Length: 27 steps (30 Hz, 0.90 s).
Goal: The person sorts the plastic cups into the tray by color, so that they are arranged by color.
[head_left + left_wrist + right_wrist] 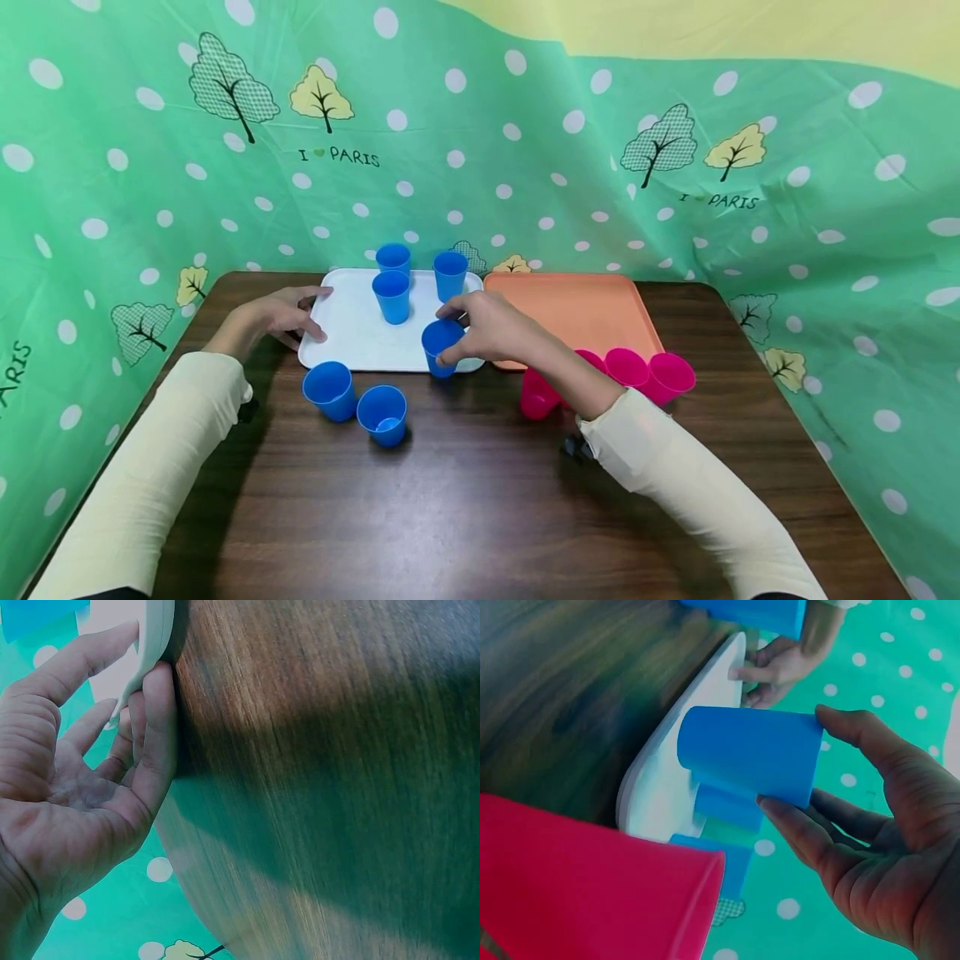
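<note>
My right hand pinches a blue cup by its rim, thumb on one side and fingers on the other. That cup is upright at the front right corner of the white tray; whether its base touches the tray I cannot tell. With thumb above and fingers under the rim, my left hand grips the tray's left end. Three more blue cups stand on the tray: a front one, a back one and a right one.
Two blue cups, one left and one right, stand on the brown table before the white tray. Several pink cups sit in front of an orange tray, partly behind my right forearm. A green dotted cloth hangs behind.
</note>
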Available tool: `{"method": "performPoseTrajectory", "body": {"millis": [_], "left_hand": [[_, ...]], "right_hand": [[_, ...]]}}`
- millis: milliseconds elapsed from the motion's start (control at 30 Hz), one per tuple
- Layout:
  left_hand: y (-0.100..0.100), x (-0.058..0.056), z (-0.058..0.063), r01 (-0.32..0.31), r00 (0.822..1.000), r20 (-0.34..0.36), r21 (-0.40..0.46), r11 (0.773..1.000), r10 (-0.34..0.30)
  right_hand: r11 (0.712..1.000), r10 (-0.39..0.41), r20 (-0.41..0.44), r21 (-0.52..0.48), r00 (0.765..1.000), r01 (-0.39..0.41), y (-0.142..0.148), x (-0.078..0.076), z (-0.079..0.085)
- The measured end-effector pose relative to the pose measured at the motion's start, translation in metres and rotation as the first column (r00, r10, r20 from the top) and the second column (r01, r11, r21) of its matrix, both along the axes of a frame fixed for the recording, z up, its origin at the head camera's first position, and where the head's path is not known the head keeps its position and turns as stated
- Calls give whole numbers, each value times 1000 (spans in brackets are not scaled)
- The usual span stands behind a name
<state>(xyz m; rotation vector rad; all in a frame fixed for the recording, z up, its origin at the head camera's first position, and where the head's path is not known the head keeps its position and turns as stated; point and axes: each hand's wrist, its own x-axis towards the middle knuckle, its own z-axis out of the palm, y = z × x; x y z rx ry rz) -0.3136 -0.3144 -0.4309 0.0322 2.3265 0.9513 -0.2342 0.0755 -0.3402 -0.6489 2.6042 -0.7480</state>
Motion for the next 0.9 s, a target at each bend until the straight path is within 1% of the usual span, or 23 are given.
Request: {"method": "performPoseTrajectory", "body": {"millis": [233, 333, 367, 467, 567, 900], "left_hand": [[-1, 1, 1, 2, 1000, -4, 16, 1000, -2], [-2, 1, 0, -19, 1000, 6, 18, 1000, 19], [-2, 0, 0, -13, 1000, 6, 19, 1000, 13], [-2, 0, -1, -9, 1000, 9, 19, 1000, 9], [-1, 2, 0, 17, 1000, 2, 17, 1000, -17], [-2, 2, 0, 12, 1000, -1, 12, 1000, -12]], "right_hand": [[998, -66, 13, -9, 998, 66, 0, -20, -2], [997, -76, 0, -13, 997, 76, 0, -28, -3], [997, -80, -5, -13, 997, 80, -1, -30, -4], [995, -99, -17, -10, 995, 99, -2, -36, -6], [992, -123, -14, -11, 992, 123, -3, -40, -9], [983, -182, -26, -16, 983, 182, -8, -56, -16]]}}
